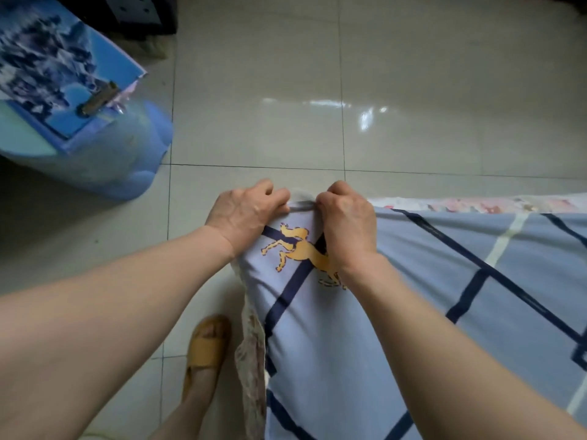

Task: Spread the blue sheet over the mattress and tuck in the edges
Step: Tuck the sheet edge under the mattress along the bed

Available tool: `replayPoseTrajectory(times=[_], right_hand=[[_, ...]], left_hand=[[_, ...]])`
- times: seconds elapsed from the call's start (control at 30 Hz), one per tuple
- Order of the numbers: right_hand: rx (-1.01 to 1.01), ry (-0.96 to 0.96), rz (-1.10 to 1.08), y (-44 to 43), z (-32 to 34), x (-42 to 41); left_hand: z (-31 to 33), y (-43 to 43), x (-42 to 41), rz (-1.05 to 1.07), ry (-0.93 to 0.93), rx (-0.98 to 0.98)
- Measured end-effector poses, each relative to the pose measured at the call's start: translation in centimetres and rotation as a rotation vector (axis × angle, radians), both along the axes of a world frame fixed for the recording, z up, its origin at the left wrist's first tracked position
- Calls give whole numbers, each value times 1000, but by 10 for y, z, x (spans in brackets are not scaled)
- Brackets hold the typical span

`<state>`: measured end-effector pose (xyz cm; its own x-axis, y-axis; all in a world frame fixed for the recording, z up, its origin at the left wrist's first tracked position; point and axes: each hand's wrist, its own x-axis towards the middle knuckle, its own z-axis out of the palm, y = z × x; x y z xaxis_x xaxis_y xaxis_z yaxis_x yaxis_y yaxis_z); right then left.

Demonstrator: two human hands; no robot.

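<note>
The blue sheet (413,296) has dark blue grid lines, a pale stripe and a yellow animal print near its corner. It lies over the mattress (476,205), whose floral pinkish-white side shows along the far edge and down the left edge. My left hand (246,211) and my right hand (346,220) are side by side at the mattress corner. Both are closed on the sheet's corner fabric, with a small grey-white bunch of cloth pinched between them. The fingertips are curled over the edge and hidden.
A translucent blue plastic bin (127,154) with a blue picture board clipped on top stands on the floor at the left. Glossy pale floor tiles (317,90) stretch beyond the corner. My foot in a tan sandal (208,341) is beside the mattress's left edge.
</note>
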<state>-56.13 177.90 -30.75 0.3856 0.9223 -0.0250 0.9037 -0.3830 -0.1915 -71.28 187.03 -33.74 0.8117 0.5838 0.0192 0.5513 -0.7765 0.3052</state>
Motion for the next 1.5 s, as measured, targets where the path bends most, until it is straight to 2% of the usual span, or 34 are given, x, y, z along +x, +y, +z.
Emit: replayPoseTrajectory(times=[0.07,0.2,0.27,0.33,0.47,0.53,0.77,0.9,1.07,1.23,1.4,1.5], right_hand=[[10,-12,10,0,-5,1],[41,11,-60,-5,-14,0],[31,44,-88,-7,-18,-5],[7,95,-112,-8,-16,-8],[49,166,-139,-14,1,-8],[89,204,-172,-22,10,-12],[135,261,-493,-83,40,17],[110,247,-565,-113,55,68],[-29,186,-498,-138,72,154],[-242,71,-304,-145,53,217],[-186,91,-491,-153,45,217],[-190,161,-590,-143,43,219]], left_hand=[[-9,5,4,-44,44,-26],[-9,9,17,-201,308,-40],[-8,7,19,-192,387,-50],[-5,7,22,-207,319,-45],[11,8,37,-420,101,161],[23,-4,47,-528,31,147],[58,-64,123,-794,99,113],[75,-89,179,-803,125,122],[87,-107,237,-674,113,99],[54,-123,284,-577,176,-74],[47,-131,279,-789,98,53],[45,-121,280,-829,189,-72]])
